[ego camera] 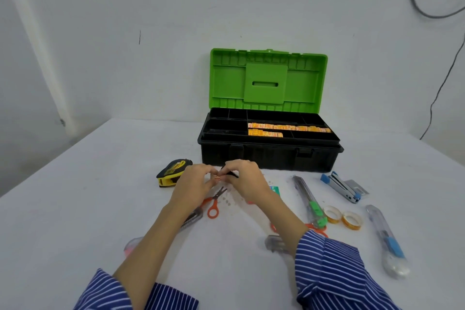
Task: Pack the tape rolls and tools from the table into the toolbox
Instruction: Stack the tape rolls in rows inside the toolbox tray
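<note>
The black toolbox (269, 156) stands open at the back of the table, its green lid (268, 78) upright; orange-yellow packets (286, 128) lie in its top tray. In front of it my left hand (193, 181) and my right hand (245, 178) meet and pinch a small dark tool with an orange tip (221, 176) between their fingertips. Two clear tape rolls (342, 216) lie at the right. A yellow-black tape measure (173, 171) sits left of my hands. Small orange scissors (214, 202) lie under my left wrist.
On the white table (100, 196) lie a green-slider utility knife (309, 201), a blue stapler (343, 186), a blue-slider knife (385, 236), larger orange scissors (317, 229) partly under my right arm, and a pink-tinted clear object (132, 245) at lower left.
</note>
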